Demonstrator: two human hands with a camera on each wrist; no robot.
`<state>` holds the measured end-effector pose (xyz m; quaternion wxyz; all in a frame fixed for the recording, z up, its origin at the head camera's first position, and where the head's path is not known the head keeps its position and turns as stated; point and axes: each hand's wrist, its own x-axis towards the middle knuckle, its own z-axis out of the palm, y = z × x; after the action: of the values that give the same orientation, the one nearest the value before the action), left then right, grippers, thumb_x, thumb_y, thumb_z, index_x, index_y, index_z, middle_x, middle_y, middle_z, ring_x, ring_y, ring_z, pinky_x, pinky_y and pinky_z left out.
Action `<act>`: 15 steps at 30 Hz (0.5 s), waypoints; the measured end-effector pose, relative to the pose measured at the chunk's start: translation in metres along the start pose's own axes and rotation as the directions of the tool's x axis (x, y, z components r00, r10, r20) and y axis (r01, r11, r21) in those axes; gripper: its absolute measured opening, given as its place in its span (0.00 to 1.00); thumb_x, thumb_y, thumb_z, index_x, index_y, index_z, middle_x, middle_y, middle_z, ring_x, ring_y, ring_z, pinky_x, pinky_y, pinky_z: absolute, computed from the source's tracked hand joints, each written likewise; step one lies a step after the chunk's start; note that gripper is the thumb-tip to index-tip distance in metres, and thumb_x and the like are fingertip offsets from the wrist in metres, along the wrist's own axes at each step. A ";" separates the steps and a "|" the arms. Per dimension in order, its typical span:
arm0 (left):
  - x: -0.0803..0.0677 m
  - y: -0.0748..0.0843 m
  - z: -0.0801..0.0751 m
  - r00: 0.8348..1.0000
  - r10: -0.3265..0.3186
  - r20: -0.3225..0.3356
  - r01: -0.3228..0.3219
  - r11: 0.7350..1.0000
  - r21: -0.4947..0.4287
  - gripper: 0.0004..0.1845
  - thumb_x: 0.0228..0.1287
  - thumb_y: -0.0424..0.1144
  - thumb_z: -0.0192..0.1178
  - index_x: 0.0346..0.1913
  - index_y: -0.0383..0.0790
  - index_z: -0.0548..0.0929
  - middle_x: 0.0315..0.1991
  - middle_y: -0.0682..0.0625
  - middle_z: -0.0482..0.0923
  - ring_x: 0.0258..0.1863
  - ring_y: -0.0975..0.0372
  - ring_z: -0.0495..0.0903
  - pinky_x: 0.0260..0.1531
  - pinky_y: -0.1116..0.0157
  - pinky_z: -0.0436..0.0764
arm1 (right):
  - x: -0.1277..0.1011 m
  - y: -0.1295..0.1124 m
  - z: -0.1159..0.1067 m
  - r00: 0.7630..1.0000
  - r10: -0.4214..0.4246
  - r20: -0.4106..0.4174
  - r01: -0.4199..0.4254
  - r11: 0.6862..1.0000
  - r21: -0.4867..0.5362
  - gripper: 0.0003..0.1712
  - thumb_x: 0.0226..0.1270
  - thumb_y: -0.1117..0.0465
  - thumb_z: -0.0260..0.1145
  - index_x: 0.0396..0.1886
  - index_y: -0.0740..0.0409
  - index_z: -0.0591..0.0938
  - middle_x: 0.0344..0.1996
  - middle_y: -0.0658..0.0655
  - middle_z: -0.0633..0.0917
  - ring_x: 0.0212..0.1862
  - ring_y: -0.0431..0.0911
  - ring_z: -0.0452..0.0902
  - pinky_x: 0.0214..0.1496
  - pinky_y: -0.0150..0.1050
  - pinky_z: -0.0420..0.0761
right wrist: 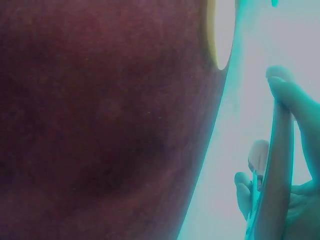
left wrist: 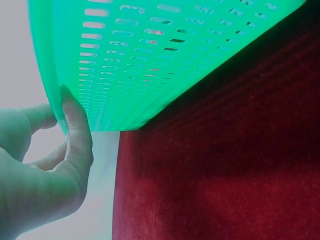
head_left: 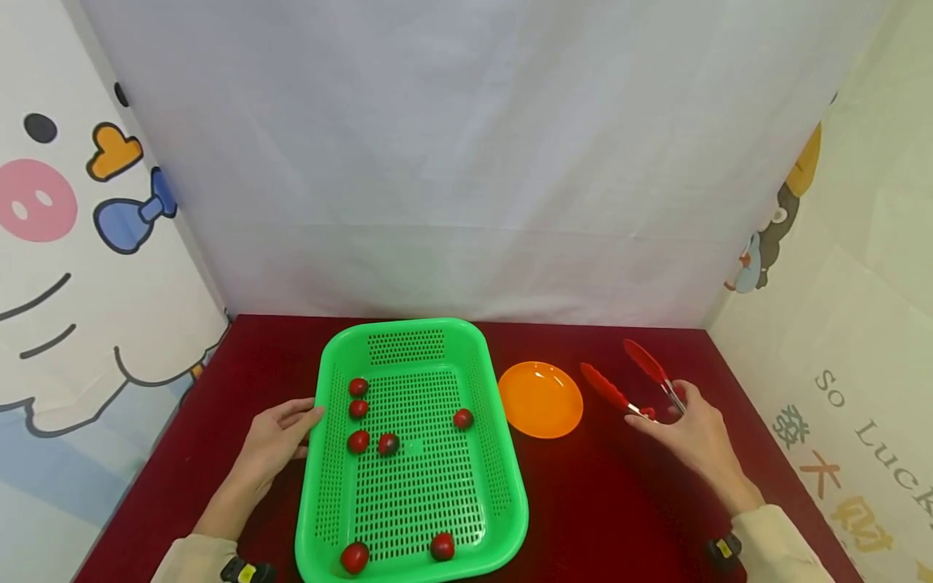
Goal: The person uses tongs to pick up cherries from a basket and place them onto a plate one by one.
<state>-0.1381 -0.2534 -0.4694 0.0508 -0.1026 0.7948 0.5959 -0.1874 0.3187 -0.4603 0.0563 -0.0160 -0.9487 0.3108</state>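
Observation:
My left hand pinches the left rim of a green plastic basket. In the left wrist view, the thumb and fingers lie on either side of that rim. Several small, round, dark red fruits lie scattered on the basket's perforated bottom, most of them toward its left side. To the right, my right hand holds a pair of tongs with red tips and silver arms. The tongs' arms stand spread apart, with nothing between the tips, which point to the far left.
An orange plate stands between the basket and the tongs, close to the basket's right rim. Dark red cloth covers the table. A pale curtain hangs behind, and printed panels flank both sides.

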 end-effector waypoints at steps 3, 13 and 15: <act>0.000 0.000 0.000 1.000 -0.003 0.000 0.003 1.000 0.001 0.31 0.79 0.46 0.58 0.72 0.26 0.68 0.61 0.33 0.79 0.36 0.69 0.84 0.37 0.67 0.86 | 0.001 -0.005 -0.002 1.000 -0.013 -0.010 0.013 1.000 -0.014 0.58 0.55 0.36 0.79 0.69 0.71 0.65 0.53 0.77 0.82 0.49 0.66 0.82 0.49 0.61 0.84; 0.000 0.000 0.001 1.000 -0.004 -0.006 0.004 1.000 0.004 0.31 0.79 0.46 0.58 0.72 0.26 0.68 0.61 0.34 0.79 0.35 0.69 0.84 0.36 0.67 0.85 | 0.007 -0.021 -0.007 0.994 -0.106 -0.025 0.105 0.994 -0.043 0.55 0.54 0.38 0.81 0.67 0.69 0.68 0.51 0.75 0.83 0.48 0.65 0.83 0.48 0.61 0.84; 0.000 0.000 0.001 1.000 -0.002 -0.008 0.003 1.000 0.004 0.31 0.79 0.46 0.58 0.72 0.27 0.68 0.61 0.34 0.79 0.35 0.69 0.84 0.36 0.67 0.85 | 0.008 -0.024 -0.007 0.991 -0.129 -0.025 0.128 0.990 -0.053 0.53 0.53 0.38 0.81 0.65 0.69 0.69 0.51 0.75 0.84 0.47 0.65 0.83 0.47 0.61 0.84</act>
<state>-0.1384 -0.2527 -0.4700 0.0484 -0.1060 0.7962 0.5938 -0.1948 0.3039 -0.4395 0.0891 0.0394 -0.9545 0.2819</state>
